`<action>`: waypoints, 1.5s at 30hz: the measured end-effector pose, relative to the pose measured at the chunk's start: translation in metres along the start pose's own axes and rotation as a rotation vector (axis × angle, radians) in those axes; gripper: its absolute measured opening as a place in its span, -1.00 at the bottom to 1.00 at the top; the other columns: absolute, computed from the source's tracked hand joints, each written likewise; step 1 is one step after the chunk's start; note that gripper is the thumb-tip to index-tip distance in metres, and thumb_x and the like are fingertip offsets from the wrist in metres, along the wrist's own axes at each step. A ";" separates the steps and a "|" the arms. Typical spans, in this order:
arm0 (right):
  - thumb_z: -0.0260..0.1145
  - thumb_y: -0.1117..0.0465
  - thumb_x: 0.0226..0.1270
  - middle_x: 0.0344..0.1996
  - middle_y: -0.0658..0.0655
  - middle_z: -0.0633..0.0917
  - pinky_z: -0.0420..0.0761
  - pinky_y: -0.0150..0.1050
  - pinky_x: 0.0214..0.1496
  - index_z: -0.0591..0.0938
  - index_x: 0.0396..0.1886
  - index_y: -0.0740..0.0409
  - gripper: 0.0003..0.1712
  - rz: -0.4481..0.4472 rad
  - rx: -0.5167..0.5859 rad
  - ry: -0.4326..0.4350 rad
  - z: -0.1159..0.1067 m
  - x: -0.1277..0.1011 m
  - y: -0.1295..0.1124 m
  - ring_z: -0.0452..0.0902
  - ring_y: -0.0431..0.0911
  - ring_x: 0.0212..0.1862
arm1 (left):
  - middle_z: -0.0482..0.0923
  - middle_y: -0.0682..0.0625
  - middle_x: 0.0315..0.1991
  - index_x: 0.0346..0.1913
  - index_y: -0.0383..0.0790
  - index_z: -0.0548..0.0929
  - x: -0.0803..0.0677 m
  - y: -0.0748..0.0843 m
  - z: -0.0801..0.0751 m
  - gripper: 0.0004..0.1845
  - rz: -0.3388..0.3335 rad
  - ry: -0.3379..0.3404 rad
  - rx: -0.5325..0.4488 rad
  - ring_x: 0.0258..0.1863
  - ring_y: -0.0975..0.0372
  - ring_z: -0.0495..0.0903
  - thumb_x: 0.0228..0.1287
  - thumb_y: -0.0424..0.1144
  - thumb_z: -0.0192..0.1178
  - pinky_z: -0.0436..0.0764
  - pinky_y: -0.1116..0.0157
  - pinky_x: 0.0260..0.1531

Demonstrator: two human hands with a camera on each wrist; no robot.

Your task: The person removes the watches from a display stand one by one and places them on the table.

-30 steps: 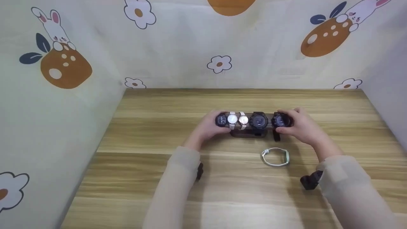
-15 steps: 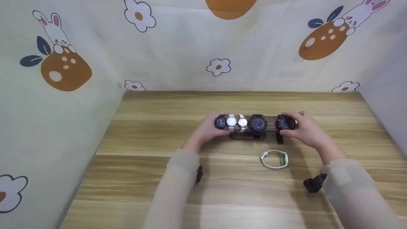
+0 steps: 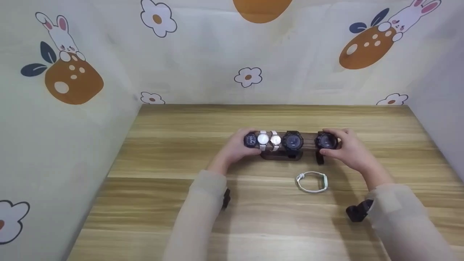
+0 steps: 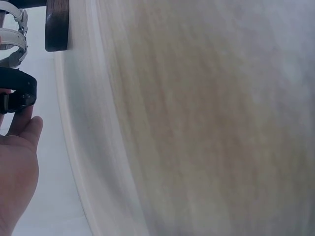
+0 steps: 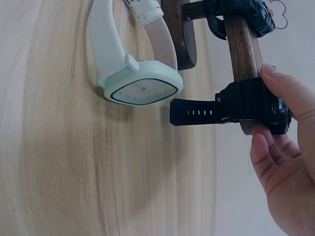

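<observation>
A dark wooden watch stand (image 3: pixel 309 140) holds a row of watches on its raised bar. My left hand (image 3: pixel 239 146) grips its left end, thumb and fingers either side of a square black watch (image 3: pixel 250 140). My right hand (image 3: pixel 349 150) pinches a bulky black watch (image 3: pixel 326 140) at the right end. In the right wrist view this black watch (image 5: pixel 248 105) sits round the bar, its strap tail sticking out loose. Between the hands are two white-strapped watches (image 3: pixel 263 139) and another bulky black watch (image 3: pixel 292 141).
A pale mint watch (image 3: pixel 312 182) with a closed strap lies on the wooden table (image 3: pixel 163 145) in front of the stand. Patterned cloth walls (image 3: pixel 203 54) rise behind and to the left. Black wrist gear (image 3: pixel 358 212) hangs below the right sleeve.
My right hand has moved the bulky black watch rightward along the bar, widening the gap to its neighbour. My left hand keeps its grip on the left end. The head view has shifted slightly.
</observation>
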State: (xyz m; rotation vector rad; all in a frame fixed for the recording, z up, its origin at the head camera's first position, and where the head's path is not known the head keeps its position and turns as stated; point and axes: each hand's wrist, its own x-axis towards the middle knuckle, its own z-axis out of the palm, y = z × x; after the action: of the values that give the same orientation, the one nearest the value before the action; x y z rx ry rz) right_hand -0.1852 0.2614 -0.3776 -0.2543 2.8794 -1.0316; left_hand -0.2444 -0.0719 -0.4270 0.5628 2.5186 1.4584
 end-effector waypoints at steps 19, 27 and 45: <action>0.43 0.15 0.04 0.02 0.56 0.33 0.37 0.35 0.02 0.30 0.30 0.30 -0.16 -0.048 -0.150 0.037 0.001 -0.001 0.000 0.40 0.44 -0.03 | 0.39 -0.06 0.16 0.24 -0.06 0.44 0.005 0.002 0.005 -0.24 -0.020 -0.021 0.015 0.13 0.13 0.37 -0.15 -0.23 0.47 0.30 0.20 0.20; 0.45 0.23 -0.03 -0.05 0.53 0.40 0.39 0.33 -0.01 0.36 0.22 0.33 -0.22 -0.101 -0.183 0.156 0.008 -0.004 0.009 0.41 0.43 -0.06 | 0.41 -0.05 0.16 0.23 -0.04 0.45 0.006 0.001 0.006 -0.25 -0.011 -0.013 0.046 0.12 0.13 0.38 -0.15 -0.22 0.47 0.31 0.18 0.19; 0.46 0.22 -0.02 -0.07 0.52 0.42 0.38 0.34 -0.02 0.37 0.21 0.32 -0.23 -0.076 -0.174 0.207 0.003 -0.008 0.006 0.40 0.42 -0.07 | 0.44 -0.07 0.12 0.21 -0.12 0.47 0.004 0.000 -0.002 -0.27 -0.012 0.018 0.006 0.09 0.12 0.41 -0.15 -0.25 0.47 0.32 0.18 0.18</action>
State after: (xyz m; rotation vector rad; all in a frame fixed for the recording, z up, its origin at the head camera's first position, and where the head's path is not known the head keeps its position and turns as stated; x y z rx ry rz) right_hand -0.1775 0.2653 -0.3838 -0.2849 3.1754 -0.8654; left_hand -0.2487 -0.0718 -0.4253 0.5365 2.5365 1.4584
